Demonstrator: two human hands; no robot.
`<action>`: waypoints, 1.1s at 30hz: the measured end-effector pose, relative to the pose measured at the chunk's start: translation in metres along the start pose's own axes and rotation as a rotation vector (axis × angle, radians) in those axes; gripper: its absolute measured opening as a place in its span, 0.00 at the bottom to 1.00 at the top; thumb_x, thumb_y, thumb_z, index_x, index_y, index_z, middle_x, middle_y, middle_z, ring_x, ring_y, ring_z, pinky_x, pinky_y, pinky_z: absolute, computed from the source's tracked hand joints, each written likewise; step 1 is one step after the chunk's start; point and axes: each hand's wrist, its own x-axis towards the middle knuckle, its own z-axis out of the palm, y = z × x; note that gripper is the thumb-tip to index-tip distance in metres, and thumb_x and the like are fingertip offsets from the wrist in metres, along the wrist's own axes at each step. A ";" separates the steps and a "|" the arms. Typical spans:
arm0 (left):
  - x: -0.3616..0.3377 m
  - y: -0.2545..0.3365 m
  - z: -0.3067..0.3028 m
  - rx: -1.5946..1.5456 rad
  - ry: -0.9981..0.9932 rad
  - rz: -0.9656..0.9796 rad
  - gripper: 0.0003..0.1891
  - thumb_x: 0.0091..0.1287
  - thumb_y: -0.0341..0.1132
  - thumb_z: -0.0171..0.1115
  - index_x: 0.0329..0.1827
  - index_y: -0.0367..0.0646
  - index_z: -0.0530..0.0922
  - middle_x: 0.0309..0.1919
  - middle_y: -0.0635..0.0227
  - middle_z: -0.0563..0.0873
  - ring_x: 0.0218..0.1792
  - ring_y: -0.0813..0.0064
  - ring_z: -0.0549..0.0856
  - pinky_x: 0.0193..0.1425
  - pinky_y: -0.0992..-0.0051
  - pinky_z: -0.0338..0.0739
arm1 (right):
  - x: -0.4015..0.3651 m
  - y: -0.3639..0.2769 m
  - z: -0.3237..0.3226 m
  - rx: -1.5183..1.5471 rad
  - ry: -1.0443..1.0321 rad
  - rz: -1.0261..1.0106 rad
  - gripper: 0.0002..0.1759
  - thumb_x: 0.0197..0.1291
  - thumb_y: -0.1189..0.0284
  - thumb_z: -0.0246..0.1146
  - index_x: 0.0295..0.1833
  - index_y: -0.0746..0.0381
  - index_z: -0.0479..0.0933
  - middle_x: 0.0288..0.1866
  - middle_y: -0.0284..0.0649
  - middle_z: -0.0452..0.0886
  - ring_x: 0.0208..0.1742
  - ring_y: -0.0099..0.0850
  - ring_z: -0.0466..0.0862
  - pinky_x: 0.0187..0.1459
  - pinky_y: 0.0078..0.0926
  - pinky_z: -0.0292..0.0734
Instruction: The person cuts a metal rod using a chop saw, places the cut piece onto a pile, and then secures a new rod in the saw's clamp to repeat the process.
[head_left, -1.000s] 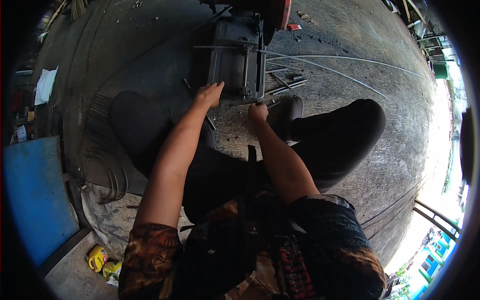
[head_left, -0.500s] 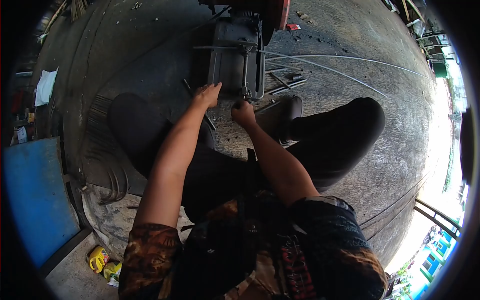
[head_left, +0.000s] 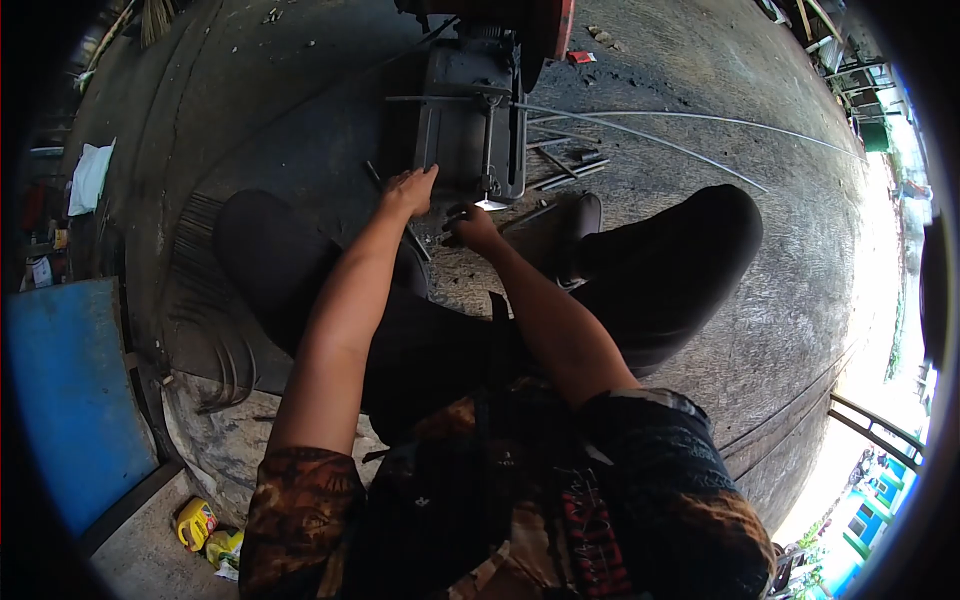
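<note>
In front of me on the floor stands a cut-off saw, its dark metal base (head_left: pixel 445 150) nearest me and its red guard (head_left: pixel 562 35) at the top. A long clamp screw (head_left: pixel 488 145) runs along the base toward me. At its near end a small handle (head_left: pixel 489 205) shines brightly. My left hand (head_left: pixel 410 190) lies at the base's near left corner, fingers stretched out, holding nothing. Just left of the handle and apart from it, my right hand (head_left: pixel 472 228) has loosely bent, spread fingers. A thin metal rod (head_left: pixel 405 98) crosses the base at the clamp.
Long thin rods (head_left: pixel 690 150) reach out over the floor to the right. Short cut metal pieces (head_left: pixel 575 172) lie beside the base. A dark bar (head_left: pixel 374 172) is near my left foot. My bent knees flank the work; a blue panel (head_left: pixel 80 390) stands at left.
My right hand has let go of the clamp handle and moved slightly left and down, its fingers opening. The handle now catches the light. My left hand stays nearly in place.
</note>
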 end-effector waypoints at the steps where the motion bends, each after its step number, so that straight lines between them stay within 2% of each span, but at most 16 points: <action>1: 0.000 -0.001 -0.001 -0.003 0.002 0.002 0.33 0.61 0.30 0.58 0.72 0.47 0.62 0.63 0.59 0.77 0.63 0.58 0.77 0.66 0.61 0.74 | -0.005 -0.007 0.001 0.054 -0.106 0.225 0.26 0.50 0.69 0.67 0.54 0.69 0.73 0.49 0.53 0.82 0.49 0.50 0.85 0.52 0.44 0.79; 2: -0.001 -0.002 -0.001 -0.006 0.000 0.003 0.33 0.61 0.30 0.57 0.72 0.47 0.62 0.63 0.59 0.77 0.62 0.58 0.78 0.65 0.61 0.74 | 0.001 -0.001 -0.003 0.054 -0.108 0.225 0.26 0.50 0.69 0.67 0.54 0.69 0.73 0.49 0.53 0.82 0.49 0.50 0.85 0.52 0.44 0.79; 4: -0.004 -0.004 0.001 -0.009 0.004 -0.005 0.32 0.62 0.30 0.57 0.72 0.47 0.62 0.62 0.59 0.77 0.63 0.58 0.77 0.65 0.61 0.74 | 0.021 0.027 -0.016 -0.643 -0.384 0.392 0.26 0.52 0.67 0.65 0.55 0.68 0.72 0.51 0.51 0.82 0.49 0.47 0.85 0.52 0.42 0.80; 5: -0.003 -0.003 0.000 -0.010 0.014 -0.007 0.32 0.62 0.31 0.57 0.72 0.47 0.62 0.62 0.59 0.77 0.63 0.58 0.77 0.65 0.62 0.74 | 0.020 0.032 -0.020 -0.646 -0.382 0.392 0.26 0.52 0.67 0.65 0.55 0.68 0.72 0.51 0.51 0.82 0.49 0.47 0.85 0.52 0.42 0.80; 7: -0.005 -0.001 -0.002 -0.008 0.023 -0.009 0.33 0.62 0.31 0.57 0.73 0.47 0.62 0.62 0.59 0.77 0.63 0.59 0.77 0.65 0.61 0.74 | 0.002 0.021 -0.022 -0.584 0.466 0.447 0.28 0.51 0.68 0.63 0.56 0.70 0.69 0.50 0.51 0.82 0.46 0.50 0.85 0.46 0.45 0.81; 8: -0.007 -0.001 -0.004 -0.003 0.029 -0.013 0.33 0.62 0.32 0.57 0.73 0.47 0.62 0.62 0.59 0.78 0.63 0.59 0.77 0.65 0.61 0.74 | 0.003 0.018 -0.020 -0.587 0.464 0.444 0.28 0.51 0.68 0.63 0.56 0.70 0.69 0.50 0.51 0.82 0.46 0.50 0.85 0.46 0.45 0.81; 10: -0.008 0.000 -0.011 -0.018 -0.021 -0.022 0.35 0.62 0.33 0.59 0.74 0.47 0.59 0.65 0.58 0.74 0.65 0.58 0.74 0.68 0.61 0.71 | 0.006 0.014 -0.014 -0.606 0.898 -0.022 0.28 0.48 0.71 0.63 0.56 0.71 0.67 0.45 0.55 0.82 0.43 0.57 0.84 0.43 0.50 0.80; 12: -0.007 -0.001 -0.011 -0.036 -0.070 -0.029 0.38 0.62 0.34 0.61 0.76 0.47 0.56 0.68 0.57 0.71 0.67 0.57 0.72 0.70 0.61 0.68 | -0.005 -0.010 -0.010 -0.508 0.765 -0.072 0.28 0.47 0.72 0.62 0.56 0.71 0.68 0.43 0.57 0.82 0.42 0.59 0.83 0.43 0.52 0.79; 13: -0.007 -0.005 -0.007 -0.026 -0.007 -0.026 0.35 0.62 0.33 0.59 0.74 0.47 0.59 0.65 0.58 0.74 0.65 0.58 0.74 0.68 0.61 0.71 | -0.010 -0.021 -0.006 -0.405 0.633 -0.117 0.28 0.46 0.74 0.62 0.55 0.71 0.68 0.40 0.59 0.82 0.42 0.61 0.81 0.43 0.53 0.78; 14: -0.006 -0.008 -0.004 -0.015 0.057 -0.024 0.32 0.63 0.33 0.58 0.73 0.48 0.62 0.63 0.59 0.76 0.63 0.59 0.77 0.66 0.60 0.73 | -0.009 -0.026 -0.001 -0.410 0.629 -0.118 0.28 0.46 0.74 0.62 0.55 0.71 0.68 0.40 0.59 0.82 0.42 0.61 0.81 0.43 0.53 0.78; 16: -0.007 -0.015 -0.007 -0.025 0.062 -0.047 0.32 0.63 0.32 0.58 0.73 0.48 0.62 0.63 0.59 0.76 0.63 0.59 0.77 0.66 0.61 0.73 | -0.004 -0.035 0.012 -0.400 0.492 -0.344 0.27 0.46 0.75 0.61 0.54 0.71 0.67 0.35 0.60 0.81 0.41 0.62 0.81 0.43 0.54 0.77; 20: -0.012 -0.038 -0.019 -0.055 0.140 -0.111 0.34 0.61 0.28 0.59 0.73 0.48 0.61 0.63 0.57 0.75 0.64 0.57 0.76 0.67 0.61 0.72 | 0.012 -0.073 0.024 -0.496 0.481 -0.365 0.22 0.49 0.75 0.60 0.53 0.65 0.72 0.39 0.57 0.82 0.45 0.57 0.82 0.45 0.50 0.77; 22: -0.011 -0.048 -0.024 -0.086 0.141 -0.153 0.35 0.60 0.27 0.60 0.73 0.47 0.61 0.63 0.57 0.75 0.64 0.56 0.75 0.67 0.60 0.72 | 0.039 -0.080 0.025 -0.571 0.483 -0.497 0.20 0.51 0.75 0.59 0.53 0.63 0.73 0.41 0.55 0.82 0.46 0.55 0.82 0.46 0.50 0.77; 25: -0.008 -0.058 -0.030 -0.112 0.147 -0.195 0.37 0.59 0.26 0.61 0.74 0.47 0.60 0.65 0.58 0.73 0.65 0.57 0.74 0.67 0.60 0.72 | 0.067 -0.096 0.025 -0.761 0.382 -0.389 0.18 0.54 0.74 0.56 0.53 0.62 0.74 0.46 0.53 0.82 0.47 0.54 0.82 0.47 0.49 0.78; 30: 0.011 -0.075 -0.027 -0.127 0.197 -0.202 0.38 0.59 0.26 0.63 0.74 0.47 0.59 0.68 0.59 0.68 0.68 0.59 0.70 0.68 0.60 0.70 | 0.118 -0.095 0.026 -0.954 0.347 -0.419 0.15 0.57 0.73 0.54 0.51 0.62 0.74 0.51 0.52 0.79 0.51 0.51 0.81 0.52 0.46 0.77; 33: 0.029 -0.088 -0.021 -0.098 0.243 -0.162 0.39 0.61 0.30 0.62 0.76 0.48 0.55 0.73 0.54 0.62 0.72 0.53 0.64 0.73 0.58 0.64 | 0.142 -0.094 0.032 -1.061 0.319 -0.384 0.14 0.57 0.73 0.54 0.50 0.62 0.75 0.51 0.51 0.78 0.53 0.50 0.80 0.53 0.44 0.77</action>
